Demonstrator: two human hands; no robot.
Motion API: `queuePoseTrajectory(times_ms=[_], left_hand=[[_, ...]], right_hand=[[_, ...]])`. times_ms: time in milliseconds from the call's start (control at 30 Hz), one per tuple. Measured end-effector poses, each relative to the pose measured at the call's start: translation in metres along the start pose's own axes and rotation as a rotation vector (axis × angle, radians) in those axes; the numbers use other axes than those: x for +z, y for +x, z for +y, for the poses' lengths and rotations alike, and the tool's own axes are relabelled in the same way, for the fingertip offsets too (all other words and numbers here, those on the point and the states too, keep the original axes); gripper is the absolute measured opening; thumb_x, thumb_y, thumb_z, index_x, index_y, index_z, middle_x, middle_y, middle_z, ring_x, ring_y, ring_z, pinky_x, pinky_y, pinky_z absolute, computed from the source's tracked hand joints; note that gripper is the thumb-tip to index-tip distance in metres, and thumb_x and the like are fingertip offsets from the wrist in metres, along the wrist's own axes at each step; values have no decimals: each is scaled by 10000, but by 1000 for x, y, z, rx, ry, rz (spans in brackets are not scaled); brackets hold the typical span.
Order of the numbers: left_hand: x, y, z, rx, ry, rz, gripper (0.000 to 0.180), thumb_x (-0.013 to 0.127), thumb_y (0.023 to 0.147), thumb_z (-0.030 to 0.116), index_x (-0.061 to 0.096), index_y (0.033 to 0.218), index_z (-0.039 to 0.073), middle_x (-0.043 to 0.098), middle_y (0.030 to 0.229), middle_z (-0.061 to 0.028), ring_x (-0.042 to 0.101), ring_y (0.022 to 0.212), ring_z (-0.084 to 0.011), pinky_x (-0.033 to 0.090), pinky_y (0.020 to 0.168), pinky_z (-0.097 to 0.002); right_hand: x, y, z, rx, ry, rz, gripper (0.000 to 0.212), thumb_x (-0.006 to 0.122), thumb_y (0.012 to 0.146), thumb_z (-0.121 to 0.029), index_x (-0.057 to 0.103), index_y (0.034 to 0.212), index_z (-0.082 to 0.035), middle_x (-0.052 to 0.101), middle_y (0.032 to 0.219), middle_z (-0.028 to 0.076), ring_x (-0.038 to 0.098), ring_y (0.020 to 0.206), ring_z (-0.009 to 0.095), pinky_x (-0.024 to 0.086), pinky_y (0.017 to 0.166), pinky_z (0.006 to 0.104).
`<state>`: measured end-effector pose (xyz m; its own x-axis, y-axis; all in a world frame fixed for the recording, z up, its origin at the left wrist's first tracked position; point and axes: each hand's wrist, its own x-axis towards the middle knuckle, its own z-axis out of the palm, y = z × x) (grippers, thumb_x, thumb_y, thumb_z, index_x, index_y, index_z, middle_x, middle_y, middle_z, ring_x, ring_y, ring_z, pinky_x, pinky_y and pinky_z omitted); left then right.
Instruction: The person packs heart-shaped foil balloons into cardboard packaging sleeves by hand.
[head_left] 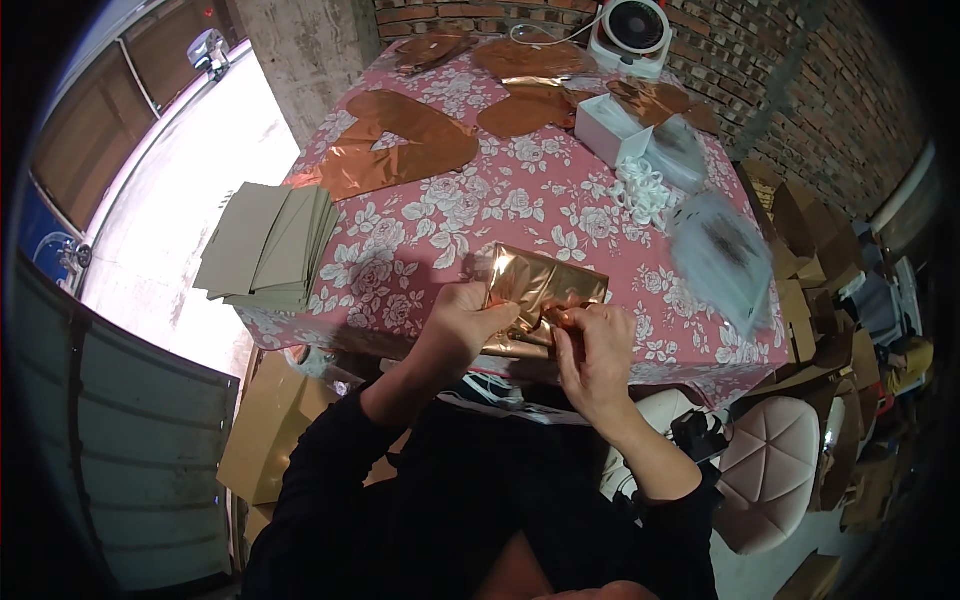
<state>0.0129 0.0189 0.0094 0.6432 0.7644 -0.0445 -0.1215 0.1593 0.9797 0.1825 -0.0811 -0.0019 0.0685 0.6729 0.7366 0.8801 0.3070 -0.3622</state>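
Observation:
Near the front edge of the table, both hands are on a folded sheet of shiny copper-coloured foil [540, 270], which looks like a flattened foil balloon. My left hand [462, 328] pinches its left side with thumb and fingers. On the right side, my right hand [600, 345] grips a crumpled part of the foil between thumb and fingertips. The fingers partly cover the foil's middle, and its surface is creased.
Flat copper foil balloons [440, 148] lie toward the back. Grey-brown cards [255, 245] are stacked at left. At right are a white box [606, 137], white ring-like coils [642, 190] and clear plastic bags [722, 262]. A white fan [635, 28] stands behind; a padded stool [765, 475] is at lower right.

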Motion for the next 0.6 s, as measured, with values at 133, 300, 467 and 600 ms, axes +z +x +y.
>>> queuePoseTrajectory(times_ms=[133, 300, 467, 600], left_hand=[[-2, 4, -9, -52, 23, 46, 166, 576, 911, 73, 660, 959, -61, 646, 827, -34, 557, 700, -56, 444, 623, -208], [-2, 11, -9, -103, -174, 21, 175, 589, 907, 97, 659, 934, -61, 636, 798, -20, 549, 698, -61, 433, 620, -213], [-2, 16, 4, -107, -194, 15, 164, 619, 873, 40, 651, 983, -78, 665, 846, -93, 632, 740, -128, 493, 658, -240], [-9, 18, -7, 165, 47, -9, 172, 651, 782, -72, 663, 953, -73, 659, 799, -131, 659, 722, -196, 504, 610, -272]], right_hand=[[4, 5, -3, 19, -79, 3, 440, 758, 710, -19, 543, 1093, -30, 548, 975, 120, 522, 893, 298, 379, 758, 404], [8, 8, 8, -150, -129, 81, 405, 765, 658, 13, 558, 1002, -39, 579, 963, 130, 534, 872, 296, 412, 711, 381], [-1, 14, 1, -275, -157, -124, 345, 742, 682, -53, 614, 1001, -11, 626, 1012, 121, 576, 856, 278, 414, 701, 377], [1, 11, 0, -281, -239, -182, 432, 705, 710, -40, 609, 1126, 27, 649, 1112, 143, 597, 946, 289, 439, 753, 392]])
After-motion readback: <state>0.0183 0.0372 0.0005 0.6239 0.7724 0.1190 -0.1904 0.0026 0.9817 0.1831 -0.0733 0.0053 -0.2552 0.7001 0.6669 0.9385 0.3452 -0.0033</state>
